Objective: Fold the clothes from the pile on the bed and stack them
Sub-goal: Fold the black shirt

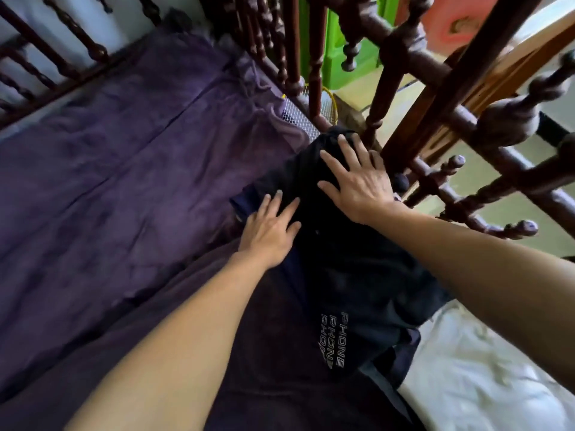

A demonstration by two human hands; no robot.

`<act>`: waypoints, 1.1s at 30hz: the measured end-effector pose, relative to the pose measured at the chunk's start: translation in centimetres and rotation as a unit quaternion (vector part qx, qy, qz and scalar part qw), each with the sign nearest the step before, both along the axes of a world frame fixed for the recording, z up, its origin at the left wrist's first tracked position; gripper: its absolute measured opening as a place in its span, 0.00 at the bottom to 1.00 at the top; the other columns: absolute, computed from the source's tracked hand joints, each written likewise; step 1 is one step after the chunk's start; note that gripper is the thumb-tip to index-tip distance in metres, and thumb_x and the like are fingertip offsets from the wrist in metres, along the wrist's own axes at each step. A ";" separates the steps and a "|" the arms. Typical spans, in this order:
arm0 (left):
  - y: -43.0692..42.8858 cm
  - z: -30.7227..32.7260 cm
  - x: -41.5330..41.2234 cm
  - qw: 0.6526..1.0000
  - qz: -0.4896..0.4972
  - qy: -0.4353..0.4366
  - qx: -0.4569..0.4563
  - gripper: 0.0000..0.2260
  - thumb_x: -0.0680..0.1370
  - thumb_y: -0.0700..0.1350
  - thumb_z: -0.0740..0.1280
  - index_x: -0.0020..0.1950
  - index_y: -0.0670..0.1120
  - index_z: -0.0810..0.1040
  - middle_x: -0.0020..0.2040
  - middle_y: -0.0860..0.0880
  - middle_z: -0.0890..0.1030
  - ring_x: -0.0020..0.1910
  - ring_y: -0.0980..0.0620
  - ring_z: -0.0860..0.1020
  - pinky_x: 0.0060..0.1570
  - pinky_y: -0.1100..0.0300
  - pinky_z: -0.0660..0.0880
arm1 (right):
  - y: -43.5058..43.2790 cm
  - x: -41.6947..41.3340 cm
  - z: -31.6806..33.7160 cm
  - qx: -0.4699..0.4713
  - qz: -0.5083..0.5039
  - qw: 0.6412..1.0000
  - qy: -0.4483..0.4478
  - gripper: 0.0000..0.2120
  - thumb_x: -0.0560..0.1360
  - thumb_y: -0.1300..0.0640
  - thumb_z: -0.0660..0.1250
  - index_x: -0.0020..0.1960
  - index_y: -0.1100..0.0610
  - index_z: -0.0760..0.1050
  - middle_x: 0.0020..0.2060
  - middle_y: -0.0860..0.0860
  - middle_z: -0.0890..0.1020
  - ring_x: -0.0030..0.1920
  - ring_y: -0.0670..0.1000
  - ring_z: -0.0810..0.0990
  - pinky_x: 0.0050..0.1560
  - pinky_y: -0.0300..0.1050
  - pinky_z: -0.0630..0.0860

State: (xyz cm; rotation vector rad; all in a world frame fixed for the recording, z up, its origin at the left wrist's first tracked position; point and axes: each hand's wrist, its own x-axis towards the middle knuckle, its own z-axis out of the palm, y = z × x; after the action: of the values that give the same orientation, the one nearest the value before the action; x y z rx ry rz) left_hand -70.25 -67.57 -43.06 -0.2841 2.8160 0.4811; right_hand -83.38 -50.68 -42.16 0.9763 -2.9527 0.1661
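Observation:
A black garment (351, 262) with white "PHONE" lettering lies on the purple bed sheet (124, 181), close to the bed's right rail. A dark navy piece of cloth (245, 202) peeks out beneath its left edge. My left hand (269, 231) lies flat with straight fingers on the garment's left edge. My right hand (357, 178) presses flat, fingers spread, on the garment's far end.
A dark turned-wood bed rail (435, 144) runs along the right, very near my right hand. A yellow racket (314, 110) sticks through the rail beyond the garment. White bedding (485, 368) lies at the lower right. Another rail (62, 57) bounds the far left.

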 end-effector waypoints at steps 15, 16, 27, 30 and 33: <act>2.4 0.3 10.7 0.996 0.023 -0.087 0.008 0.22 0.81 0.47 0.56 0.75 0.50 0.60 0.75 0.49 0.61 0.73 0.46 0.60 0.67 0.48 0.62 | 1.6 3.0 -2.1 0.125 -0.020 0.985 -0.115 0.28 0.80 0.38 0.45 0.78 0.48 0.53 0.78 0.56 0.52 0.77 0.58 0.47 0.74 0.59 0.47; 2.6 1.2 12.6 0.995 0.046 -0.085 0.016 0.20 0.81 0.48 0.57 0.73 0.49 0.64 0.72 0.48 0.66 0.69 0.45 0.66 0.63 0.49 0.66 | 2.2 4.9 -1.3 0.110 -0.023 0.987 -0.113 0.27 0.81 0.40 0.48 0.77 0.49 0.55 0.77 0.57 0.54 0.77 0.58 0.49 0.74 0.59 0.48; 1.5 7.3 38.9 0.969 0.217 -0.095 0.072 0.12 0.79 0.49 0.62 0.60 0.51 0.77 0.54 0.48 0.82 0.55 0.45 0.78 0.50 0.54 0.74 | 1.0 33.2 4.8 0.070 0.071 0.979 -0.180 0.18 0.79 0.44 0.57 0.64 0.52 0.72 0.56 0.53 0.79 0.57 0.58 0.77 0.54 0.50 0.72; 0.2 8.4 48.2 0.960 0.257 -0.091 0.065 0.12 0.78 0.50 0.61 0.60 0.52 0.76 0.55 0.49 0.82 0.55 0.45 0.78 0.49 0.55 0.74 | -1.3 42.1 5.1 0.071 0.107 0.969 -0.209 0.19 0.80 0.43 0.56 0.63 0.53 0.71 0.57 0.53 0.79 0.56 0.58 0.78 0.51 0.50 0.73; -1.9 10.1 58.3 0.949 0.297 -0.090 0.053 0.12 0.78 0.51 0.61 0.60 0.52 0.76 0.55 0.49 0.81 0.55 0.45 0.78 0.50 0.55 0.75 | -4.5 50.9 6.0 0.079 0.150 0.962 -0.213 0.18 0.80 0.44 0.56 0.61 0.56 0.70 0.57 0.54 0.78 0.56 0.59 0.78 0.49 0.50 0.73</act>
State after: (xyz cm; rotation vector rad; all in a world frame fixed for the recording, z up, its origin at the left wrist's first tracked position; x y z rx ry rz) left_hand -11.96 -69.48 -33.01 -1.1053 2.4768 0.6819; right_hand -32.46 -55.20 -36.17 1.5956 -3.2104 0.1661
